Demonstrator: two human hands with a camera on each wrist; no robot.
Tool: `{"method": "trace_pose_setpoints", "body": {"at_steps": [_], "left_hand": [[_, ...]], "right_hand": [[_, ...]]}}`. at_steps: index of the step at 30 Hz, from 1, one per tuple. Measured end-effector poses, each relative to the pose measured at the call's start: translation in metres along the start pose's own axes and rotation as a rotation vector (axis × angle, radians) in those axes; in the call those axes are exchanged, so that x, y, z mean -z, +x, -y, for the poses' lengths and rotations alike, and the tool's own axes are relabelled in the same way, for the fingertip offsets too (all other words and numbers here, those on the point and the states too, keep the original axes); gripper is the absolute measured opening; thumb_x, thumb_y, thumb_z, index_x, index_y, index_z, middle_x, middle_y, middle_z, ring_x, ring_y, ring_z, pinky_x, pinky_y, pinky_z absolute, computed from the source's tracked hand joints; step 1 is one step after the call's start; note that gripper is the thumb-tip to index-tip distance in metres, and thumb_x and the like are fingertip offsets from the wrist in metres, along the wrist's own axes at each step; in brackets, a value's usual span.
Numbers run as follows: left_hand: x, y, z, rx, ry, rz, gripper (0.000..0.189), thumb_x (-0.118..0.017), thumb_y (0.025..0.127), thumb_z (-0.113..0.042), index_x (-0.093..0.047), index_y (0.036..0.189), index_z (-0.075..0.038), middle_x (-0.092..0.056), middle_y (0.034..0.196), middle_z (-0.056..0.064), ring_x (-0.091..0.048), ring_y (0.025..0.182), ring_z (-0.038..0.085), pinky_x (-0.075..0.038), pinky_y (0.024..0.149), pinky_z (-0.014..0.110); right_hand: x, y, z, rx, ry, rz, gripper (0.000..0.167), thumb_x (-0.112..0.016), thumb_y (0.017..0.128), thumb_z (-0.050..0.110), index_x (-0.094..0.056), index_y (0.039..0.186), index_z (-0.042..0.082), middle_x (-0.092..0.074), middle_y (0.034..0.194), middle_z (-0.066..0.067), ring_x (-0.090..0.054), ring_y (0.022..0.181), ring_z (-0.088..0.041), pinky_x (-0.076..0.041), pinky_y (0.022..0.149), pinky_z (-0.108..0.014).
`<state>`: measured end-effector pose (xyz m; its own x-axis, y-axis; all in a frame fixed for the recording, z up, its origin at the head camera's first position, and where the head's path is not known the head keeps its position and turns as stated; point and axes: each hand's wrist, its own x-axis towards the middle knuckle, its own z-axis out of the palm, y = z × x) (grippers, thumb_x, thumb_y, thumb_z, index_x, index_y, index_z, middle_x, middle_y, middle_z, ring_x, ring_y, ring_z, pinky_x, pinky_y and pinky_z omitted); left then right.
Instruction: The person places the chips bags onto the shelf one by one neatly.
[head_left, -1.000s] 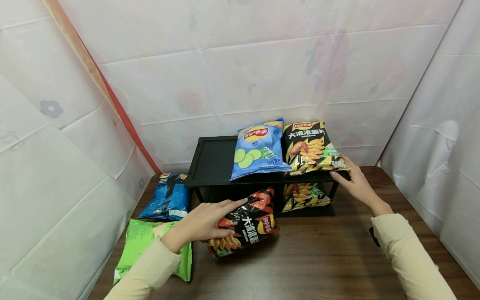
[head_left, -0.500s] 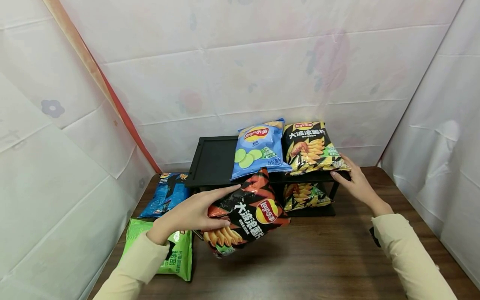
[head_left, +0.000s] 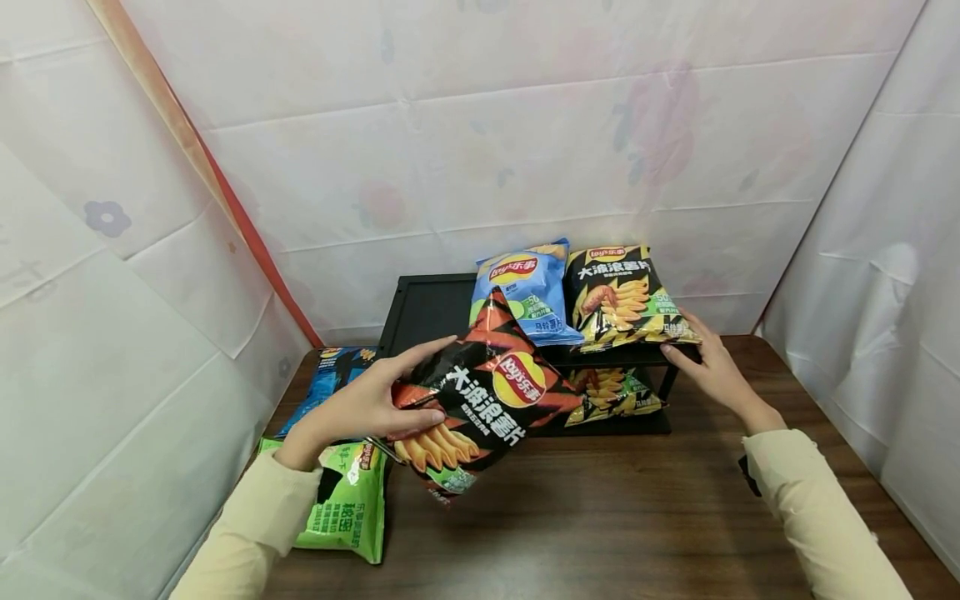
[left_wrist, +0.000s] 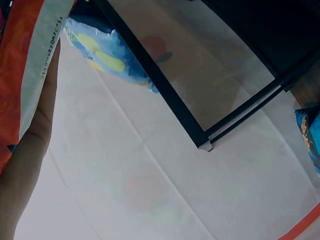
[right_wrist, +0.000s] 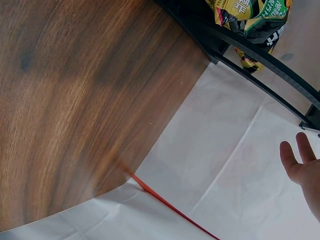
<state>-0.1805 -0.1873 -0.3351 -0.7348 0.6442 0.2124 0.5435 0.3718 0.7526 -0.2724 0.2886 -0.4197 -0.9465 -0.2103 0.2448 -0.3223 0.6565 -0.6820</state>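
Observation:
In the head view my left hand [head_left: 367,406] grips the left edge of a red-and-black chip bag [head_left: 480,408], tilted and raised in front of the black two-tier shelf [head_left: 431,312]. The bag's back edge fills the left side of the left wrist view. My right hand [head_left: 716,372] rests at the shelf's right end, against the lower corner of a black-and-yellow chip bag [head_left: 615,300] on the top tier. Straight fingertips [right_wrist: 289,154] show beside the shelf end in the right wrist view. A blue chip bag [head_left: 551,292] leans next to the yellow one, partly hidden by the red bag.
Another black-and-yellow bag [head_left: 626,398] lies on the lower tier. Left of the shelf are a dark-blue bag [head_left: 318,387] and a green bag [head_left: 348,517] on the wooden table [head_left: 615,517]. White cloth walls [head_left: 487,167] stand close behind and on both sides.
My left hand has lifted the red-and-black chip bag off the table and turned it, so its top now overlaps the blue bag. The right hand has stayed in place.

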Motion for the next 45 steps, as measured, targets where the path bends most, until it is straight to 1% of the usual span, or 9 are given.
{"method": "trace_pose_setpoints", "body": {"at_steps": [5,11,14,18,26,31,35,40,45], "left_hand": [[0.011,-0.003,-0.012,-0.009,-0.067,-0.035,0.077,-0.067,0.082,-0.011,-0.024,0.145,-0.027,-0.051,0.126,0.002,-0.063,0.091,0.014,-0.053,0.074,0.031],[0.022,-0.004,-0.012,0.031,-0.049,-0.115,0.079,-0.066,0.082,-0.009,-0.023,0.146,-0.027,-0.047,0.131,0.008,-0.061,0.098,0.014,-0.054,0.075,0.031],[0.026,-0.005,-0.001,0.056,-0.055,-0.172,0.080,-0.066,0.082,-0.009,-0.022,0.145,-0.031,-0.048,0.130,0.008,-0.058,0.104,0.017,-0.053,0.078,0.032],[0.032,-0.004,0.020,0.083,-0.048,-0.263,0.078,-0.066,0.083,-0.013,-0.023,0.144,-0.037,-0.045,0.135,0.005,-0.056,0.108,0.014,-0.053,0.078,0.030],[0.041,-0.001,0.042,0.126,-0.082,-0.401,0.073,-0.064,0.085,-0.017,-0.024,0.143,-0.038,-0.042,0.137,0.008,-0.062,0.094,0.009,-0.055,0.069,0.030],[0.045,0.000,0.049,0.191,-0.085,-0.492,0.071,-0.063,0.086,-0.023,-0.022,0.142,-0.039,-0.043,0.137,0.011,-0.063,0.088,0.007,-0.055,0.068,0.026],[0.047,0.002,0.056,0.247,-0.080,-0.536,0.072,-0.062,0.086,-0.029,-0.019,0.143,-0.039,-0.042,0.138,0.013,-0.061,0.088,0.006,-0.054,0.069,0.024],[0.050,0.006,0.065,0.341,-0.116,-0.555,0.074,-0.061,0.085,-0.039,-0.016,0.145,-0.037,-0.040,0.140,0.013,-0.058,0.094,0.009,-0.053,0.071,0.024],[0.053,0.012,0.069,0.458,-0.142,-0.528,0.079,-0.059,0.083,-0.048,-0.013,0.146,-0.034,-0.041,0.138,0.014,-0.056,0.098,0.017,-0.051,0.075,0.025]], "right_hand": [[0.000,0.000,0.000,0.010,-0.003,-0.009,0.071,-0.049,0.093,0.035,-0.008,0.149,0.020,-0.007,0.152,-0.022,-0.010,0.133,-0.050,-0.021,0.092,-0.072],[0.000,0.000,0.000,0.017,-0.001,-0.012,0.070,-0.049,0.093,0.035,-0.007,0.149,0.023,-0.007,0.152,-0.021,-0.009,0.133,-0.050,-0.021,0.092,-0.072],[-0.001,0.000,-0.001,0.011,-0.002,-0.007,0.071,-0.048,0.093,0.035,-0.007,0.149,0.023,-0.006,0.152,-0.021,-0.009,0.134,-0.050,-0.020,0.092,-0.072],[-0.001,-0.001,-0.001,0.006,-0.006,-0.004,0.070,-0.048,0.093,0.036,-0.006,0.149,0.024,-0.006,0.152,-0.022,-0.009,0.134,-0.050,-0.020,0.092,-0.072],[-0.002,0.000,-0.003,0.006,-0.017,-0.009,0.071,-0.048,0.093,0.036,-0.007,0.149,0.022,-0.007,0.152,-0.021,-0.009,0.134,-0.050,-0.021,0.092,-0.072],[-0.003,0.000,-0.003,0.000,-0.021,-0.009,0.072,-0.048,0.093,0.037,-0.008,0.149,0.019,-0.006,0.152,-0.020,-0.009,0.134,-0.050,-0.021,0.092,-0.072],[-0.003,0.000,-0.002,-0.002,-0.009,-0.006,0.072,-0.049,0.093,0.037,-0.007,0.149,0.021,-0.006,0.152,-0.021,-0.009,0.134,-0.050,-0.021,0.093,-0.071],[-0.003,-0.001,-0.001,0.000,-0.012,-0.008,0.071,-0.048,0.093,0.036,-0.007,0.149,0.023,-0.006,0.152,-0.021,-0.010,0.134,-0.050,-0.021,0.094,-0.071],[-0.002,-0.001,-0.001,-0.003,-0.011,-0.010,0.071,-0.048,0.093,0.036,-0.006,0.149,0.022,-0.006,0.152,-0.021,-0.009,0.134,-0.050,-0.020,0.094,-0.071]]}}
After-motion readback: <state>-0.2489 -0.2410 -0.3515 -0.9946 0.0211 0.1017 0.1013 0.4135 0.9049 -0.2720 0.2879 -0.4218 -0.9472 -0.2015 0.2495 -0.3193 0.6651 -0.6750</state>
